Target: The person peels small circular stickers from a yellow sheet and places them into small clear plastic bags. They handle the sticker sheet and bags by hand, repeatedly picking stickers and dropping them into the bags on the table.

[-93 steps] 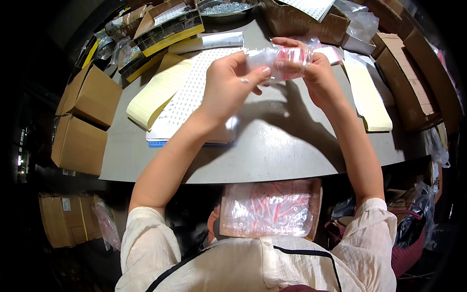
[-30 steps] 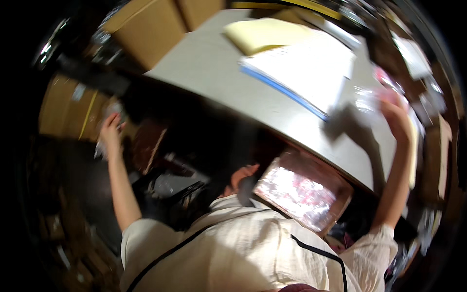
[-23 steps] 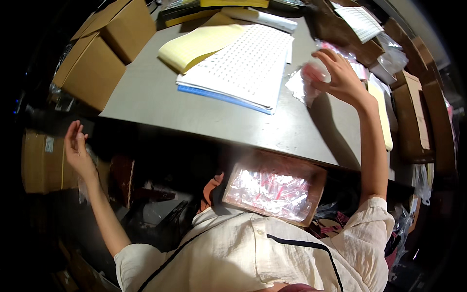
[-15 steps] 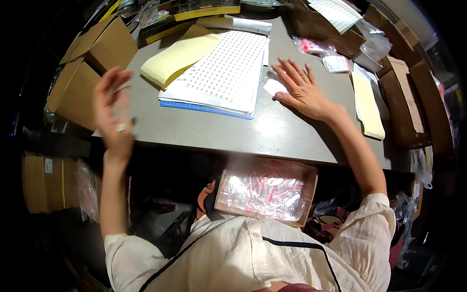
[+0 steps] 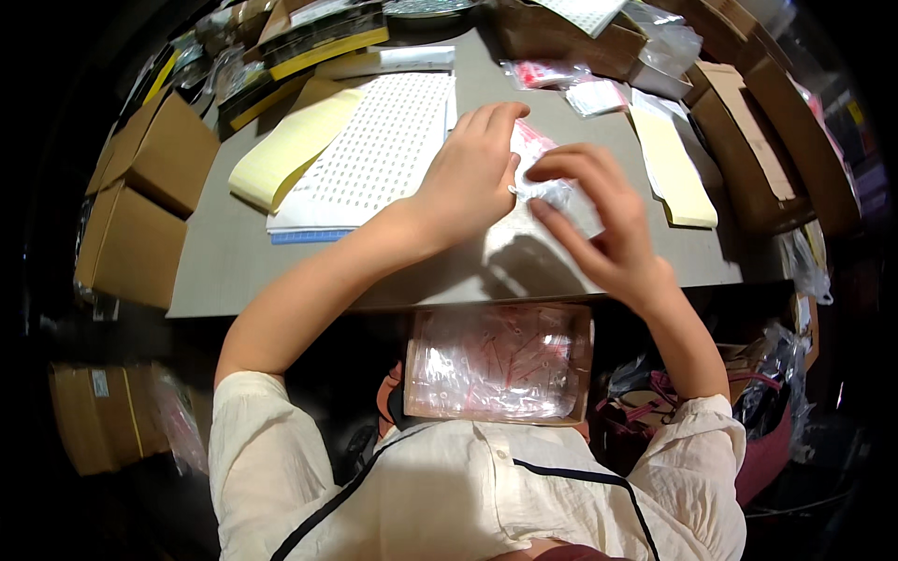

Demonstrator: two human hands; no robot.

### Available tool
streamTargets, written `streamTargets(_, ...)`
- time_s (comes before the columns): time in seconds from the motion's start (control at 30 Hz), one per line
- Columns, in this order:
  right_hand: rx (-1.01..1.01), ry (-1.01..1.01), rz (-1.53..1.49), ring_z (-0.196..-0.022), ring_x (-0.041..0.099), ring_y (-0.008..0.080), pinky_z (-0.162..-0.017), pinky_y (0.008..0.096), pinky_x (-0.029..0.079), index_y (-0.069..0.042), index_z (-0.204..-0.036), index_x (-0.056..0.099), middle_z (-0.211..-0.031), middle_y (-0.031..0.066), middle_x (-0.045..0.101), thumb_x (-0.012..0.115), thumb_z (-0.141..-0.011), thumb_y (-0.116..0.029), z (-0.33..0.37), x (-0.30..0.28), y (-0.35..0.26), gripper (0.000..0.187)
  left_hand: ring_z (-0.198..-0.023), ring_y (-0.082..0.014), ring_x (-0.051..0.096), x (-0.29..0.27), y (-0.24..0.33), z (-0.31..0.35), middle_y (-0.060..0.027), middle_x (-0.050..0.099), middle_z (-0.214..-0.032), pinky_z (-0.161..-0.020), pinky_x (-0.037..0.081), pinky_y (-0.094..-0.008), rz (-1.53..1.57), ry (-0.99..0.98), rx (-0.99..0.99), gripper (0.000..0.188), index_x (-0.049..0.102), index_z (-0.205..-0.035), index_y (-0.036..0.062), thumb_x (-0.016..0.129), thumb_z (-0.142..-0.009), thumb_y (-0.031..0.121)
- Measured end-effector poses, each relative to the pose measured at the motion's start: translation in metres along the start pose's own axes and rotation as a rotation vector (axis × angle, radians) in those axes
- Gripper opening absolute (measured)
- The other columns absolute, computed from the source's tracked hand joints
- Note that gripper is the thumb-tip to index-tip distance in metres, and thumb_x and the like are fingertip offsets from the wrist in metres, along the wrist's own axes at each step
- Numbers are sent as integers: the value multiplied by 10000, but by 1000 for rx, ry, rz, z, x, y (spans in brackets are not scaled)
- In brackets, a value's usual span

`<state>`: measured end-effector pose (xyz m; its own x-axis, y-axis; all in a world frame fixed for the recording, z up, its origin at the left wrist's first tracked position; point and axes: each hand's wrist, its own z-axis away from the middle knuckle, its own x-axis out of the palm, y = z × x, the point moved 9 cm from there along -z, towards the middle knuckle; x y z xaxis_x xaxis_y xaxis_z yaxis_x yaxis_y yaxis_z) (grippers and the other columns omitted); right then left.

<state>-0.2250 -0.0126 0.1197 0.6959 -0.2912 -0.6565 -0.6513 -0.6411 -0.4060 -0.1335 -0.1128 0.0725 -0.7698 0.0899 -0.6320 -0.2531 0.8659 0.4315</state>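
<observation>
A small clear plastic bag (image 5: 567, 198), crumpled and pale inside, is between my hands above the table. My right hand (image 5: 613, 220) curves round it, with thumb and fingers against the plastic. On its left, my left hand (image 5: 472, 173) is closed, fingers bent and pressed together, thumb towards the bag. A tiny white piece shows at the left thumb; what those fingers pinch is hidden. Just beyond them lies a clear bag with a pink-red edge (image 5: 531, 140). The dotted white sticker sheets (image 5: 369, 140) lie left of my left hand, over a blue board (image 5: 309, 237).
An open carton of clear, red-edged bags (image 5: 491, 360) sits below the table edge near my lap. A curled yellow sheet (image 5: 290, 145) and brown boxes (image 5: 140, 215) are on the left. More bags (image 5: 595, 96), a yellow strip (image 5: 675, 168) and cartons (image 5: 748, 150) line the right.
My left hand has swung from the far left to beside my right hand. The right hand, flat on the table before, has lifted and curled round the bag. The view has shifted slightly.
</observation>
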Motion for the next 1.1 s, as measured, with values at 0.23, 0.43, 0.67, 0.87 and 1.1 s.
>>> streamTargets(0.23,153,-15,-220,-1018,674,290,-895,377,529,26,-1124,679,-1075,147,686,737,-926,-25,6,14,11,213,-1237,-432,578,1,15,-1,-231,627,-1302,-1061,479,-491,-27,26,128,615,565,-1332,-31,787,-758,-15)
streamTargets(0.43,163,-72,-141,-985,682,325,-828,406,548,-31,-1100,688,-1042,128,695,767,-877,-43,7,22,15,237,-1266,-444,575,-2,19,3,-225,629,-1343,-1084,477,-498,30,13,163,645,571,-1382,-5,678,-752,-92)
streamTargets(0.67,143,-116,-78,-932,638,316,-803,405,520,-47,-1052,669,-994,112,661,798,-848,-45,6,29,7,241,-1207,-422,605,-12,26,10,-221,643,-1255,-1065,483,-502,-23,37,233,606,593,-1296,-20,793,-725,12)
streamTargets(0.87,158,-117,-111,-924,629,315,-809,400,513,-36,-1056,665,-983,113,659,805,-836,-39,9,30,10,261,-1185,-424,614,-12,23,11,-222,656,-1235,-1051,484,-494,1,41,205,516,601,-1295,-18,715,-792,0)
streamTargets(1.1,332,-33,-236,-1011,673,280,-886,373,536,2,-1093,651,-1037,117,703,761,-893,-9,23,0,35,228,-1144,-426,631,-7,2,12,-236,677,-1216,-1021,504,-481,15,18,81,426,623,-1285,-28,653,-860,-24)
